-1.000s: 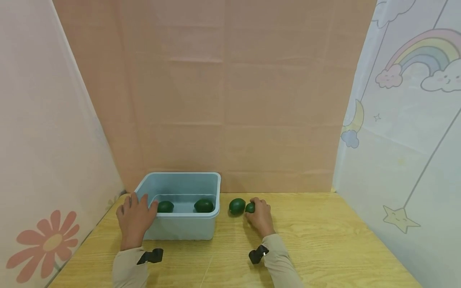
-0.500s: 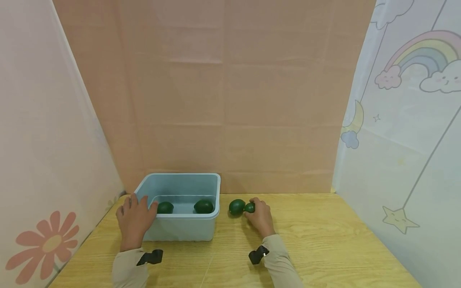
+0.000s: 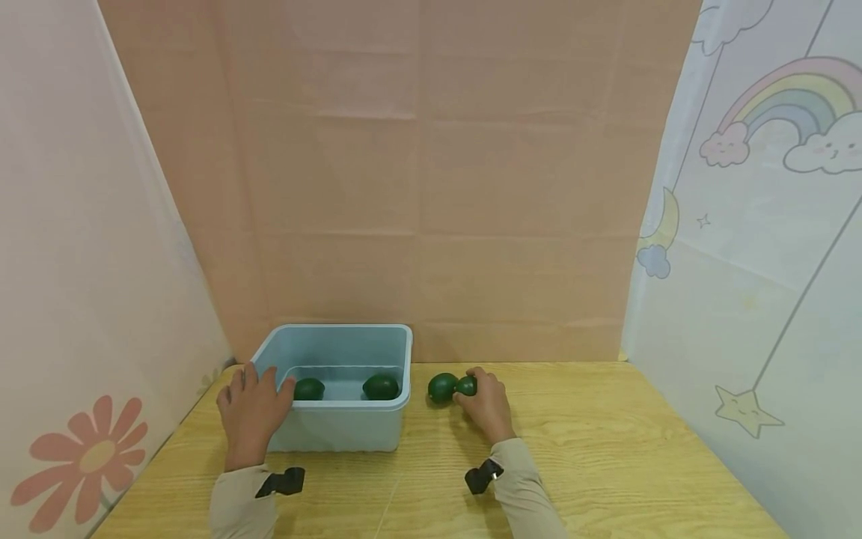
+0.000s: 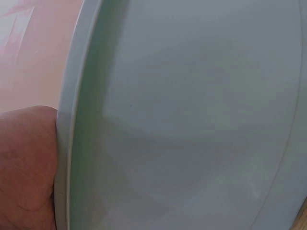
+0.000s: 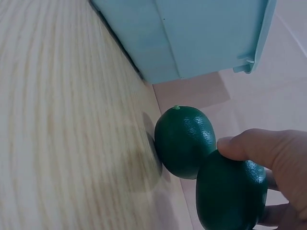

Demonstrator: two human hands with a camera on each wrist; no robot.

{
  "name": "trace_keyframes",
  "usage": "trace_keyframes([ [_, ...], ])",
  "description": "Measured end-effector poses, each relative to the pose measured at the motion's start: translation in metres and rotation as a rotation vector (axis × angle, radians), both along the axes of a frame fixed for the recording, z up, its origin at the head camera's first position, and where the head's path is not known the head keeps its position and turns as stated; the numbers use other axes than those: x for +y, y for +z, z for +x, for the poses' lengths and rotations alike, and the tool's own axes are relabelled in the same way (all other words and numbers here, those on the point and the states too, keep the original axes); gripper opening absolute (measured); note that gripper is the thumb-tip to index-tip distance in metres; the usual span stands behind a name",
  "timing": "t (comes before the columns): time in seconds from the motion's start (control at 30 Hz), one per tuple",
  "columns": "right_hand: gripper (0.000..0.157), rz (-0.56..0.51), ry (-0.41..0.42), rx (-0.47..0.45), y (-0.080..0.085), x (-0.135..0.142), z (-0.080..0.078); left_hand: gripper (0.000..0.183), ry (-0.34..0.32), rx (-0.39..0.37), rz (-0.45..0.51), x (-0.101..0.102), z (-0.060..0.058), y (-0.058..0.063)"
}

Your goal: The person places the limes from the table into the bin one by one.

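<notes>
My right hand (image 3: 488,404) pinches a dark green, smooth, egg-shaped fruit (image 5: 231,194), with the thumb over its upper side in the right wrist view. Right beside it, a second green fruit (image 5: 184,142) of the same kind lies on the table; the two overlap in that view. A light blue plastic tub (image 3: 337,427) stands to their left. On its near left corner rests my left hand (image 3: 254,415), fingers fanned out over the rim. Inside the tub are two more green fruits, one on the left (image 3: 309,388) and one on the right (image 3: 381,386).
The wooden table (image 3: 606,457) ends at a peach-coloured cloth (image 3: 431,224) at the back. Printed pale sheets hang on both sides, the left one with a red flower (image 3: 94,453), the right one with a rainbow (image 3: 798,90).
The fruit in my right hand has moved slightly left and up, against the fruit beside it in the head view. My left hand and the tub have stayed in place.
</notes>
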State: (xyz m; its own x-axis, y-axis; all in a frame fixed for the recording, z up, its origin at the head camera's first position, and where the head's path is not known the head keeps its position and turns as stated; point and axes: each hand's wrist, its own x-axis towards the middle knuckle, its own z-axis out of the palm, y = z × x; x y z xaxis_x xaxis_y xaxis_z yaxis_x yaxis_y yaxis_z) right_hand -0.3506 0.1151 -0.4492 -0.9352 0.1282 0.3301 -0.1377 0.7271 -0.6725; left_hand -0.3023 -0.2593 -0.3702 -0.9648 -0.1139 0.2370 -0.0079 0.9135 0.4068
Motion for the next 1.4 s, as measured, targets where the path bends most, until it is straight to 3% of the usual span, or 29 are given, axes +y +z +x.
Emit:
trace_keyframes([
  [0.43,0.05,0.0,-0.008,0.005,0.0035,-0.0005,-0.0004,0.058,0.003,0.019,-0.001,-0.0008,-0.0012,-0.001],
  [1.4,0.048,-0.016,-0.025,0.114,0.0077,-0.0011,0.0008,0.057,0.001,0.044,0.005,-0.0005,-0.001,-0.0023],
])
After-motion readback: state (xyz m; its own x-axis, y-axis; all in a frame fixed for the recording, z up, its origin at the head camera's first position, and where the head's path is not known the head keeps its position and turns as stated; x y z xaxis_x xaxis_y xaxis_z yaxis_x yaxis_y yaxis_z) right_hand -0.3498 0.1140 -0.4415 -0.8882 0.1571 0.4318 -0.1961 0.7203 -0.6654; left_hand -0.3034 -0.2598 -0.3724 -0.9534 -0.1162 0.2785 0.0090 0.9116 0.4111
